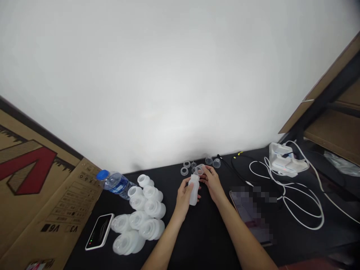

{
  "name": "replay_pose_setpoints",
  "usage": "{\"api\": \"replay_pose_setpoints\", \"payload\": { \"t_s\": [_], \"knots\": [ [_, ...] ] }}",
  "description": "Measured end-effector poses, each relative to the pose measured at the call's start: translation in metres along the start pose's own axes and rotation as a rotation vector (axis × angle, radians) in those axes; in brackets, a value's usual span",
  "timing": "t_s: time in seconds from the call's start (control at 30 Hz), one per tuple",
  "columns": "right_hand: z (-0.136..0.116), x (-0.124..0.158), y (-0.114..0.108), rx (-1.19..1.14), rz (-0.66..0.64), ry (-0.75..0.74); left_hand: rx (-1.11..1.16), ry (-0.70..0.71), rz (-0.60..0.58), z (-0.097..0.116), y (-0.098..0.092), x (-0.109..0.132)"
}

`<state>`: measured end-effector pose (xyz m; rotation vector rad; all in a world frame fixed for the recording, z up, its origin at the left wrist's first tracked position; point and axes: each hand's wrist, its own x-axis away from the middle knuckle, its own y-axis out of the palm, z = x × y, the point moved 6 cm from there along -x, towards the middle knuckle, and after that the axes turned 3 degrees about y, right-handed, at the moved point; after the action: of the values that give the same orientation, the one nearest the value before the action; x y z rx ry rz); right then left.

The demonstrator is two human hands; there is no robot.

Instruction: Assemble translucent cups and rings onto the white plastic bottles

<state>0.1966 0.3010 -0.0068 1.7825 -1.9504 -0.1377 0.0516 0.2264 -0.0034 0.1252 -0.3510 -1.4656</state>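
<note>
A small translucent white bottle point(194, 193) stands nearly upright in my left hand point(184, 197), whose fingers wrap round its body. Between the fingertips of my right hand point(210, 179) is a clear domed cap point(199, 169), held beside the bottle's neck. Two more clear caps, one point(208, 160) and another point(216, 162), lie beyond my right hand. Translucent rings point(184, 171) and small clear parts point(194, 164) rest on the black table near the wall. Several open white bottles point(152, 208) are grouped to the left of my left hand.
A blue-capped water bottle point(115, 183) leans behind the white bottles. A white-framed device point(99, 231) lies at the left by a cardboard box point(56, 198). At the right are a partly blurred phone-like device point(249, 213), white cables point(303, 183) and a power strip point(285, 161).
</note>
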Motion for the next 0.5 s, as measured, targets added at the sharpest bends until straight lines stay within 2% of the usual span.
{"api": "replay_pose_setpoints", "payload": {
  "t_s": [0.23, 0.5],
  "knots": [
    [-0.008, 0.010, 0.017, 0.137, -0.194, -0.133, 0.000, 0.001, -0.011, 0.000, 0.004, 0.002],
    [-0.010, 0.011, 0.023, 0.222, -0.277, -0.185, 0.036, 0.039, 0.059, 0.006, 0.000, 0.004]
  ]
}}
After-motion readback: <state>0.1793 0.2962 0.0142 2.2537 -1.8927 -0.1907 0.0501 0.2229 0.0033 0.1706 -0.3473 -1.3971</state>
